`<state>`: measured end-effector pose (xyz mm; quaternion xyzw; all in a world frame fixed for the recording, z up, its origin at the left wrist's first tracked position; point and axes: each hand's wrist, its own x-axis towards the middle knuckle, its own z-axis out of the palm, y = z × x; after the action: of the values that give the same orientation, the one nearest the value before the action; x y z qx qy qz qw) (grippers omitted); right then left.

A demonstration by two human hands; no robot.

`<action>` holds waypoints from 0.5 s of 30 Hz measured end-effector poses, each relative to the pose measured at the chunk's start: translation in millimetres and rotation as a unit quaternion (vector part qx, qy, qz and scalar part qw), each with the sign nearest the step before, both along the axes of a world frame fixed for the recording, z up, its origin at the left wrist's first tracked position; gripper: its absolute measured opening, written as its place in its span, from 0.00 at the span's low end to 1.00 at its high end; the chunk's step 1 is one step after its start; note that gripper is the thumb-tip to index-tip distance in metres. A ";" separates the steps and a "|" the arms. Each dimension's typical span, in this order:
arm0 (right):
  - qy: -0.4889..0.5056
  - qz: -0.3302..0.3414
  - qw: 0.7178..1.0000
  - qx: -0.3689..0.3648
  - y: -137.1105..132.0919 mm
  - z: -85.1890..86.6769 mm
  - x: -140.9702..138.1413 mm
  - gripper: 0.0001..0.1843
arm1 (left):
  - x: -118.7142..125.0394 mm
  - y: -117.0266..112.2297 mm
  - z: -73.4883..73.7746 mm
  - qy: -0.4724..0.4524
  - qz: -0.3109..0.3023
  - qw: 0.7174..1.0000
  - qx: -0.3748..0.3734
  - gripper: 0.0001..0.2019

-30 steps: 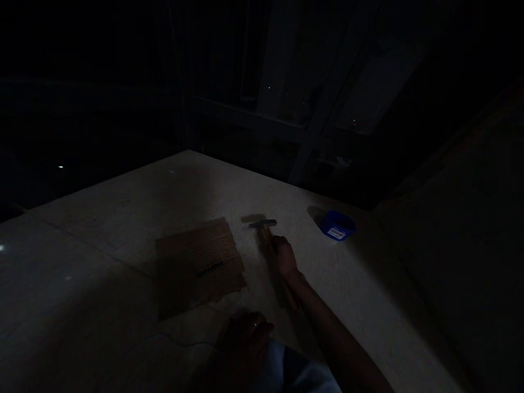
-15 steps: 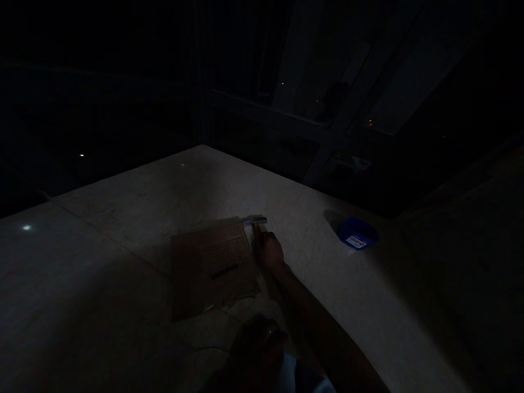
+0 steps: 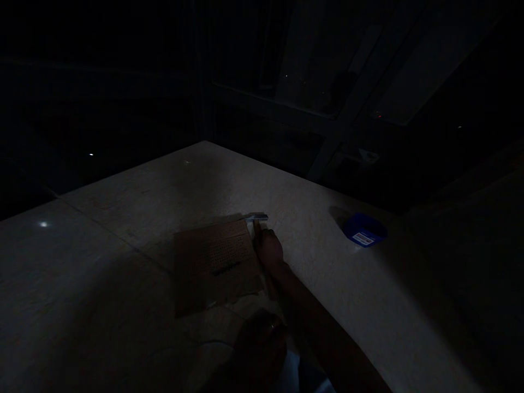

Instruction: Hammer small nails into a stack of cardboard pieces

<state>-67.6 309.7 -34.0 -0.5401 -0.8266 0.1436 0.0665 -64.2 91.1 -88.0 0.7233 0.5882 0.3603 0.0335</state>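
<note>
My right hand (image 3: 269, 248) is closed around the handle of a hammer (image 3: 257, 217), whose metal head lies just past the far right corner of a cardboard piece (image 3: 213, 267). The brown cardboard lies flat, with printed text and a ragged near edge. Closer to me, my left hand (image 3: 262, 338) is in deep shadow with its fingers curled; a small glint shows on it. What it holds, if anything, is hidden. A thin cord-like line (image 3: 213, 343) runs up to that hand from the left.
A blue plastic tub (image 3: 364, 230) with a white label stands to the right on the pale stone-like surface (image 3: 311, 234). Dark window frames (image 3: 270, 109) rise behind the far edges. A seam crosses the surface at the left. The lighting is very dim.
The view has shifted slightly, so the cardboard and tub appear a little farther right and higher. My right hand keeps its grip on the hammer; the left stays near the same spot.
</note>
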 end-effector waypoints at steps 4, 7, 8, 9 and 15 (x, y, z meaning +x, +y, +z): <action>0.005 -0.011 1.000 0.008 -2.7 -1.1 -2.4 0.18 | -1.1 0.7 5.6 0.004 -0.016 1.000 -0.012 0.10; 0.013 -0.005 1.000 0.006 -1.9 1.0 -1.2 0.18 | -1.6 1.4 12.3 0.017 -0.026 0.999 -0.025 0.10; 0.016 -0.003 1.000 0.004 -1.9 2.6 0.3 0.17 | -2.1 1.3 15.3 0.021 -0.026 0.999 -0.028 0.10; 0.017 -0.002 1.000 0.000 -2.6 4.7 2.5 0.17 | -3.1 1.0 19.0 0.024 -0.025 0.999 -0.031 0.09; 0.148 0.101 0.981 0.073 -29.5 19.5 25.6 0.18 | -21.8 6.5 53.7 0.059 0.014 0.998 -0.004 0.12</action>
<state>-42.0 280.2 -14.6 -0.4205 -0.8660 0.1669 0.2129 -86.0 97.6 -34.3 0.7349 0.6004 0.3152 -0.0032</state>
